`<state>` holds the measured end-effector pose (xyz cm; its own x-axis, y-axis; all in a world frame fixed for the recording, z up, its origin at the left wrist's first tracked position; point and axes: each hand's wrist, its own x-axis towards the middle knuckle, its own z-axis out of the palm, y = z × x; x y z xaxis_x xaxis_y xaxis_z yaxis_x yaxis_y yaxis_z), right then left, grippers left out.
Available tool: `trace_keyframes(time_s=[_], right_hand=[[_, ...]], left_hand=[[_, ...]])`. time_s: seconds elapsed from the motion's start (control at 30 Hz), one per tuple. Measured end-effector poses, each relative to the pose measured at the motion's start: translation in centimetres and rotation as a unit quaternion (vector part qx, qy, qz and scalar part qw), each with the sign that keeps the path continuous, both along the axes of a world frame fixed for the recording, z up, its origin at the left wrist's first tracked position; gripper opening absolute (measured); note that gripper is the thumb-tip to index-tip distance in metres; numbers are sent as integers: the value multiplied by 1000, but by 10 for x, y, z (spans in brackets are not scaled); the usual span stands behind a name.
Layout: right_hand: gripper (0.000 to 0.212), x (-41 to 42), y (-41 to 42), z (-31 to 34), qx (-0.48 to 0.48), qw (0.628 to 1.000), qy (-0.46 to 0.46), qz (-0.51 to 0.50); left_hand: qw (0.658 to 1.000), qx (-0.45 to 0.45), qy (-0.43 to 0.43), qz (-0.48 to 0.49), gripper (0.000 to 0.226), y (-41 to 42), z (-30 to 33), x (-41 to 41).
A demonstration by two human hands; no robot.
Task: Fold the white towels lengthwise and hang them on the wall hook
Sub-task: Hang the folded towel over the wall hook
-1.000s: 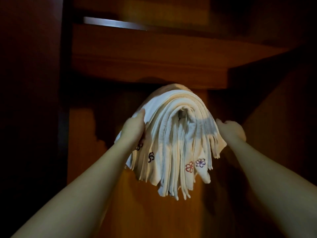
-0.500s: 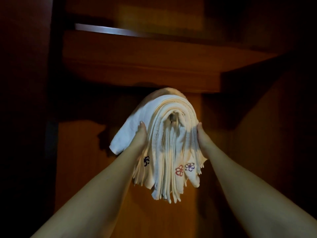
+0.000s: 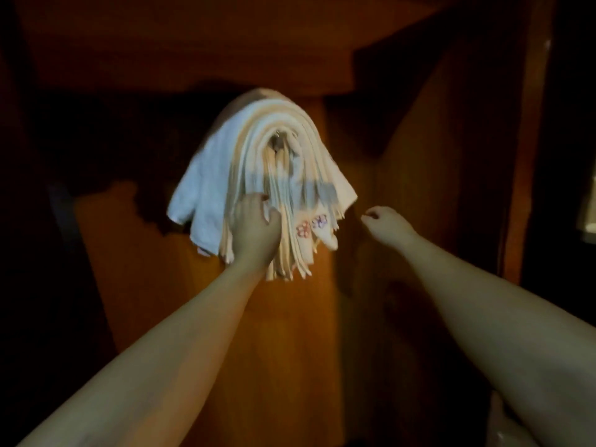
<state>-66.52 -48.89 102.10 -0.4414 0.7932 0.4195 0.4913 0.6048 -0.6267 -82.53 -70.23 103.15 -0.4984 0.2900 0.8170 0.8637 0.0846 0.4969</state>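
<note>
Left hand (image 3: 254, 233) clutches the towels (image 3: 271, 175) draped over the hook (image 3: 278, 141); right hand (image 3: 385, 222) hangs apart beside them, fingers loosely curled, holding nothing.

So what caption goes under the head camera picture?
White towels draped over a wall hook, left hand gripping them, right hand beside them.

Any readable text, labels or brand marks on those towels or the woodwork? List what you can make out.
None readable. The hanging towels carry only small embroidered flower motifs, red and purple, no letters. The wooden wall shows no writing or sign in this dim, blurred view.
</note>
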Motion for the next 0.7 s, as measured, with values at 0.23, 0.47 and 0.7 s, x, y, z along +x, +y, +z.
trace_keyframes(time_s=[0.23,0.47,0.7], right_hand=[[37,118,-64,-119,-28,984,-176,20],[32,251,-109,-264,-151,958,-241,-44],[23,374,-128,-421,-289,907,-283,-117]], left_hand=[[914,-361,-90,-160,24,14,-100,83],[829,-482,-110,-262,24,27,-238,194],[724,-603,-61,-330,22,70,-385,314]])
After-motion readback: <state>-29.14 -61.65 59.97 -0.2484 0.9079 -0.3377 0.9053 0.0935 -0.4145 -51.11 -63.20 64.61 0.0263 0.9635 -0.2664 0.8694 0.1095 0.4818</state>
